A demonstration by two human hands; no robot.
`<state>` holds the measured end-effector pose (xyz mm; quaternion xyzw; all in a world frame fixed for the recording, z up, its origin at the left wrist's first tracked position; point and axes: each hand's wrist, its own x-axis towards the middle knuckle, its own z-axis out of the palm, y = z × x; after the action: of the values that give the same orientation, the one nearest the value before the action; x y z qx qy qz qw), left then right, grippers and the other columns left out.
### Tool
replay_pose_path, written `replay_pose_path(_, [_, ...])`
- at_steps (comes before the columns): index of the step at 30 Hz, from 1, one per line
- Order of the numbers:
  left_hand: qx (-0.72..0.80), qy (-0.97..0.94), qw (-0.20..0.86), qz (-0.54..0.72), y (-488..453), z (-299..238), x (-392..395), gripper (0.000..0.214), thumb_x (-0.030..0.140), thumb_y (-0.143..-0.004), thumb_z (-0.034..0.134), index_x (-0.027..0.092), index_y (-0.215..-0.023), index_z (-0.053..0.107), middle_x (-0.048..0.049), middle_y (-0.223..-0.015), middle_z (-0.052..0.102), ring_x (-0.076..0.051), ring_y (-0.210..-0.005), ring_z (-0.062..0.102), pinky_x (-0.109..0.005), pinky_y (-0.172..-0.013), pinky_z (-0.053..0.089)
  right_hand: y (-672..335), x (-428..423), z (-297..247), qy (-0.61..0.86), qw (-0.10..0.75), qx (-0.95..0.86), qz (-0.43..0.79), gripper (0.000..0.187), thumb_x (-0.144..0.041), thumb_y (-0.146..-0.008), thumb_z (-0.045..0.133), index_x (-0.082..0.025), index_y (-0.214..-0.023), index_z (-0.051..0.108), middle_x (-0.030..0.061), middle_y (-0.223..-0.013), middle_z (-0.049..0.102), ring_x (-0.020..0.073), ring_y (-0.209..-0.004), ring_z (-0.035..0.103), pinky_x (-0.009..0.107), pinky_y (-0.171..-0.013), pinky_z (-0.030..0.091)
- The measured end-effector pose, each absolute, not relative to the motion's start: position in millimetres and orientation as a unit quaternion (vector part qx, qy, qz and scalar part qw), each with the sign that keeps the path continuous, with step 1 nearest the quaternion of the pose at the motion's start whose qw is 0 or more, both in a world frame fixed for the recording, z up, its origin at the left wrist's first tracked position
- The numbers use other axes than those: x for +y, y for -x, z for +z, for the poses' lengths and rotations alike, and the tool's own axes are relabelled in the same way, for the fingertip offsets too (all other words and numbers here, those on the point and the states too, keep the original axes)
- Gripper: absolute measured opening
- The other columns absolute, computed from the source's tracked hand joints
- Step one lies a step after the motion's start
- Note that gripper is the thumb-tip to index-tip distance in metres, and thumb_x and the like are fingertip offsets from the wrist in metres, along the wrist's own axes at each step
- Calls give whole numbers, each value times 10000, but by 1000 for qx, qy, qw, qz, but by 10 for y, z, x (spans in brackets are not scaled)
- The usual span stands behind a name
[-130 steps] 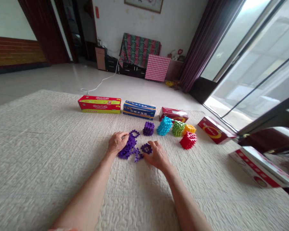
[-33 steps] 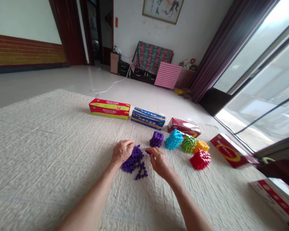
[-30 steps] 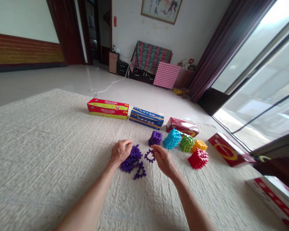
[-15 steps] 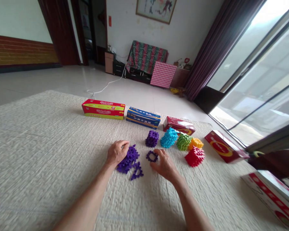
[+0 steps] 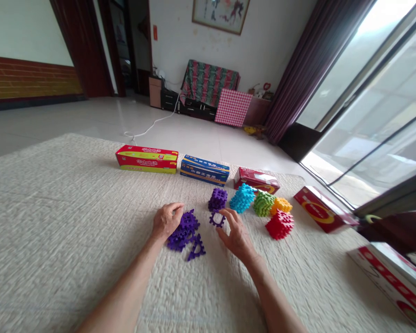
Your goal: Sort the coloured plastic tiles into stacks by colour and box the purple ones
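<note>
My left hand [image 5: 165,220] rests curled on a heap of loose purple plastic pieces [image 5: 182,230] on the quilted cloth. My right hand [image 5: 236,233] pinches a single purple square piece [image 5: 217,218] between thumb and fingers, just above the cloth. A purple triangular piece [image 5: 196,246] lies in front of the heap. Just beyond my right hand stands a built purple cube [image 5: 218,199]. To its right stand a cyan cube [image 5: 241,198], a green cube [image 5: 264,204], an orange cube [image 5: 281,204] and a red cube [image 5: 279,224].
Along the far edge of the cream quilted cloth [image 5: 55,222] lie a red-yellow box [image 5: 146,158], a blue box [image 5: 204,169] and a red box [image 5: 256,179]. Two more red-white boxes [image 5: 319,208] [image 5: 395,280] lie at the right. Beyond are tiled floor and glass doors.
My right hand has lifted the purple square piece off the cloth and holds it slightly farther away, nearer the purple cube. My left hand stays on the heap.
</note>
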<state>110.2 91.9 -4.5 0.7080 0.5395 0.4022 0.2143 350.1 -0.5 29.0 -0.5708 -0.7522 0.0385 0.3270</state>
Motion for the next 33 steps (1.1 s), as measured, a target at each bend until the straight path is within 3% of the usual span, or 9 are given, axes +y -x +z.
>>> replay_pose_path(9, [541,-711,207,398,-1096,-73,926,241,294,-805,519,226,-910,725,-27,-954,740,-193,-915,672,-281,-856,499,-3525,144,201,566,352,-741,-81,408,-146,-814,536,-198,-1217,493,116,-1246,511,260,-1173,453,467,-993,416])
replay_pose_path(18, [538,-709,210,405,-1105,-49,914,241,300,-803,519,222,-901,725,-29,-957,741,-201,-921,673,-298,-858,496,-3578,175,129,576,354,-732,-80,412,-142,-799,545,-198,-1205,496,119,-1257,488,257,-1184,440,454,-1001,414])
replay_pose_path(29, [552,-684,222,421,-1098,-51,939,232,309,-796,527,231,-880,729,-24,-938,748,-189,-916,684,-268,-841,506,-3619,157,13,661,381,-646,-23,179,-238,-815,498,-182,-981,537,61,-864,627,205,-818,600,355,-767,487])
replay_pose_path(33, [552,-686,222,419,-1100,-28,923,235,302,-791,525,222,-875,730,-32,-935,748,-193,-911,685,-275,-839,506,-3612,169,11,662,385,-643,6,159,-251,-817,495,-188,-958,537,53,-850,649,190,-783,618,323,-733,479])
